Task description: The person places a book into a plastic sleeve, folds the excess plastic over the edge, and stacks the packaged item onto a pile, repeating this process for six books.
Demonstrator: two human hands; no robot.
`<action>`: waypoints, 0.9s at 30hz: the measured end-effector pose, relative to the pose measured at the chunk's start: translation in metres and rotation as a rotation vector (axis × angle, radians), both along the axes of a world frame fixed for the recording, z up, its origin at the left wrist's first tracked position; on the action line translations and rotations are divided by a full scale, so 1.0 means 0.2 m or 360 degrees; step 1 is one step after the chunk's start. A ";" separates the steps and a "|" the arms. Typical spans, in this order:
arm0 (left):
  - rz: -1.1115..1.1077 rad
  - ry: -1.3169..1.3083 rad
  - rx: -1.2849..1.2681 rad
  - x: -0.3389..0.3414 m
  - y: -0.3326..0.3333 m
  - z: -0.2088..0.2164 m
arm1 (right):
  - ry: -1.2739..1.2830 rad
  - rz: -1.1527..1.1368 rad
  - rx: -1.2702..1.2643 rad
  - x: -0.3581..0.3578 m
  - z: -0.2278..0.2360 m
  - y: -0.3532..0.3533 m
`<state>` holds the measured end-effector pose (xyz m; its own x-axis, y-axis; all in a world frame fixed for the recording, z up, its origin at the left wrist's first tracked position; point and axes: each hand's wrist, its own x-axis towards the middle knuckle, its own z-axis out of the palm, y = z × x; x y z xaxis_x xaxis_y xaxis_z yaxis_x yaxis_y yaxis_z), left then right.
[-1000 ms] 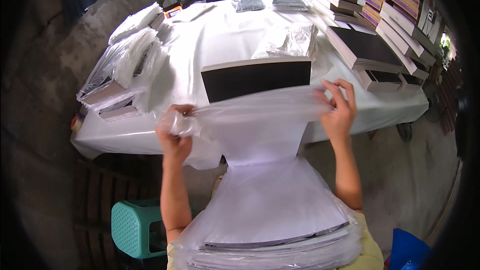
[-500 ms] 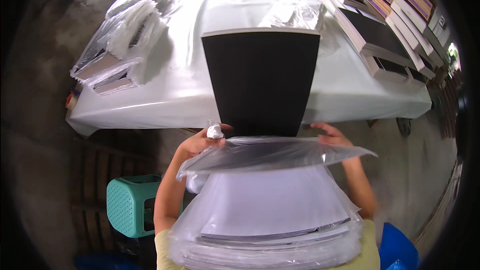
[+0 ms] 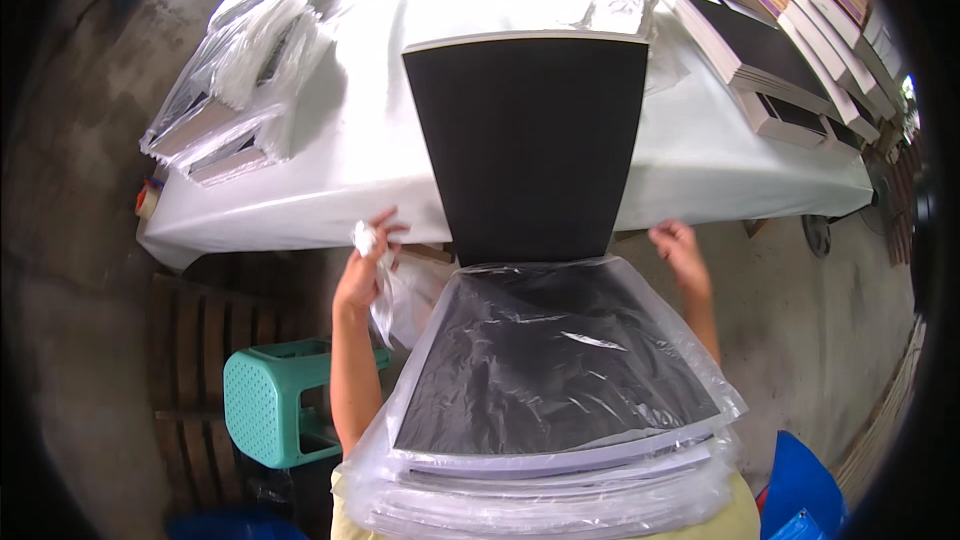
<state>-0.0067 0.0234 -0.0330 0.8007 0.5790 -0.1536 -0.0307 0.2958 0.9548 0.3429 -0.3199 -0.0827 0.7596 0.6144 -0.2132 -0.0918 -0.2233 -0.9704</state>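
A black-faced board stack (image 3: pixel 530 150) with a pale top edge stands at the front of the table. Just below it, a black sheet in a clear plastic bag (image 3: pixel 550 360) tops a pile of bagged sheets (image 3: pixel 540 500) against my body. Left of the black stack, my left hand (image 3: pixel 360 275) is raised with crumpled white plastic (image 3: pixel 366 237) caught at its thumb, other fingers loosely spread. Pale, see-through plastic (image 3: pixel 405 302) hangs beside that hand. On the other side, my right hand (image 3: pixel 682 248) is off the pile, fingers curled in, nothing visible in them.
The table (image 3: pixel 350 180) has a glossy white cover. Plastic-wrapped bundles (image 3: pixel 235 80) lie at its left, stacked black-topped boards (image 3: pixel 760 50) at its right. A green stool (image 3: pixel 265 405) stands lower left. A tape roll (image 3: pixel 147 200) is by the left corner, a blue object (image 3: pixel 800 490) lower right.
The bagged black sheet, lifted edge-on before, has come down flat over the white sheet on the pile. Both hands have let it go and moved outward and up.
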 end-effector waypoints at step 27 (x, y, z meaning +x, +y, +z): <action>-0.0096 -0.0306 -0.0022 0.47 -0.53 0.69 | -0.1305 0.0657 0.0573 -0.65 1.14 0.75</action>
